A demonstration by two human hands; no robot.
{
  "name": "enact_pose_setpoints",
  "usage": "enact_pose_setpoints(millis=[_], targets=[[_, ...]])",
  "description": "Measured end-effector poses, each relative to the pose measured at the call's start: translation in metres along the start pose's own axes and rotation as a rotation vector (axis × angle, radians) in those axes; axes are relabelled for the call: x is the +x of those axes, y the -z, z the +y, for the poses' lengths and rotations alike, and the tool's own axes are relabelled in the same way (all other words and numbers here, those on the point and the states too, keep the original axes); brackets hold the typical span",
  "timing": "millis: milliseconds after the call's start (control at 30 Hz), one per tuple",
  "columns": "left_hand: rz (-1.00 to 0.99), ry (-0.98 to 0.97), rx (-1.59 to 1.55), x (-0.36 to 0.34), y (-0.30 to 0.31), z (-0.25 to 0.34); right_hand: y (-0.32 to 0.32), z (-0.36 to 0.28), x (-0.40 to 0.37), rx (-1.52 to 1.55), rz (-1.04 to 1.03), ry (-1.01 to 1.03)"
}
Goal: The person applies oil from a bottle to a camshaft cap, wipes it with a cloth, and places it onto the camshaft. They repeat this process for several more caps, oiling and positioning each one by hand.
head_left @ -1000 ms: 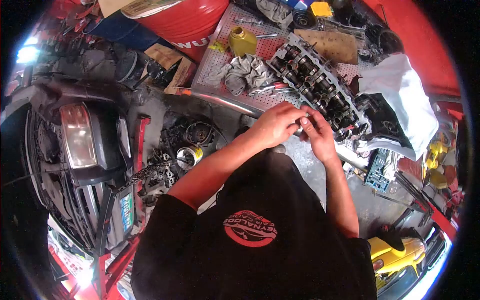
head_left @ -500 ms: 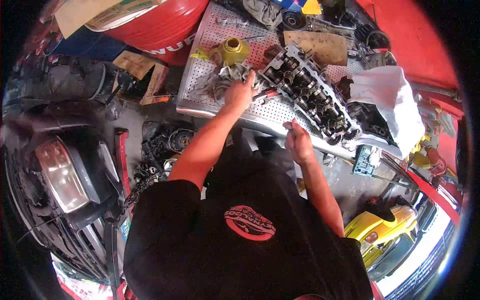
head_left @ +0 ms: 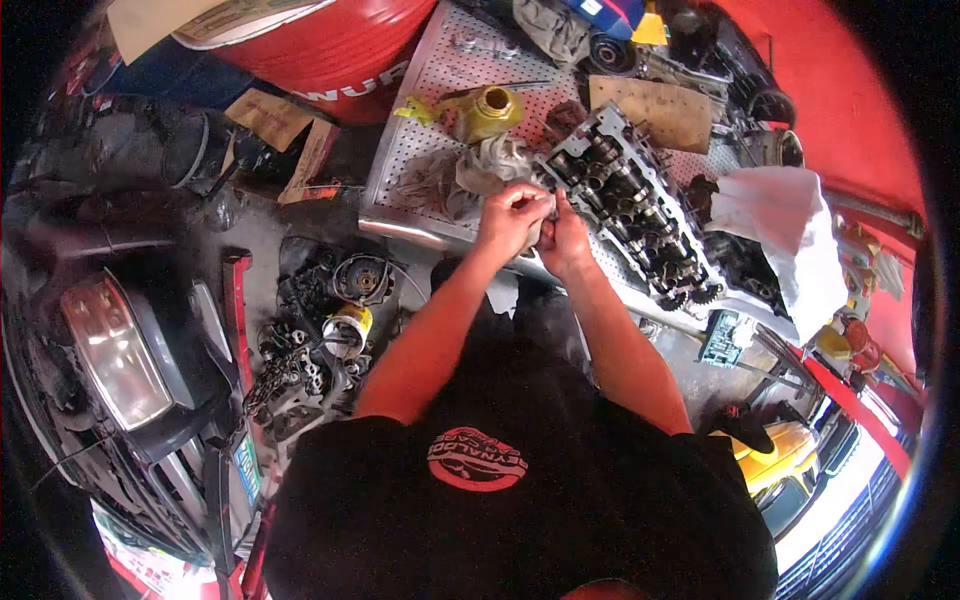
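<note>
My left hand [head_left: 512, 222] and my right hand [head_left: 566, 240] meet at the front edge of the perforated metal bench [head_left: 400, 228]. A greyish rag [head_left: 535, 238] hangs partly hidden beneath my left fingers, which are closed on it. The fingers of my right hand are also closed, around something small that I cannot make out. Just beyond lies a crumpled grey cloth [head_left: 490, 165]. On the right, close to my right hand, rests an engine cylinder head [head_left: 630, 200] with its valve gear exposed. A yellow plastic container [head_left: 490, 115] with an open neck stands behind the cloth.
A red drum [head_left: 350, 60] stands left of the bench. Cardboard [head_left: 650, 112] and a white sheet [head_left: 780, 225] lie around the cylinder head. Engine parts and a small bucket [head_left: 347, 330] are on the floor at left, near a car's headlight [head_left: 115, 350].
My left hand has drawn back from the cloth toward me. My right hand has moved left and slightly up, so both hands are now together. The view has shifted a little.
</note>
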State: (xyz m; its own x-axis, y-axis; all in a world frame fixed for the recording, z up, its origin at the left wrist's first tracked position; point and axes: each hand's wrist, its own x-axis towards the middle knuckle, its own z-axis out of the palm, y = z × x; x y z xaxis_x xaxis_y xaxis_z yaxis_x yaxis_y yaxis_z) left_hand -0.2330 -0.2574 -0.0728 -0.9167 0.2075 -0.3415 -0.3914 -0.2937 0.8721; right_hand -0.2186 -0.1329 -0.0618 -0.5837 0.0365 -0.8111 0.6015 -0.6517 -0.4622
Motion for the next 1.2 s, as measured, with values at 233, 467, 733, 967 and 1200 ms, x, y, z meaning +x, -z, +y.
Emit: enact_pose_setpoints(millis=[233,467,733,967,1200], targets=[[0.135,0.003,0.269,0.027,0.012,-0.007,-0.002,0.007,0.022,0.004,-0.035,0.039],[0.151,-0.181,0.701,0.014,0.037,0.037,-0.016,-0.014,-0.009,0.113,-0.209,-0.048],[0.106,-0.074,0.149,0.016,0.016,0.009,-0.038,-0.021,-0.001,-0.19,-0.031,0.079],[0.237,-0.19,0.114,0.023,0.036,-0.003,0.002,-0.024,-0.002,-0.143,-0.236,0.121],[0.165,0.048,-0.244,0.009,0.008,-0.01,0.001,-0.01,0.017,-0.047,-0.03,0.104]])
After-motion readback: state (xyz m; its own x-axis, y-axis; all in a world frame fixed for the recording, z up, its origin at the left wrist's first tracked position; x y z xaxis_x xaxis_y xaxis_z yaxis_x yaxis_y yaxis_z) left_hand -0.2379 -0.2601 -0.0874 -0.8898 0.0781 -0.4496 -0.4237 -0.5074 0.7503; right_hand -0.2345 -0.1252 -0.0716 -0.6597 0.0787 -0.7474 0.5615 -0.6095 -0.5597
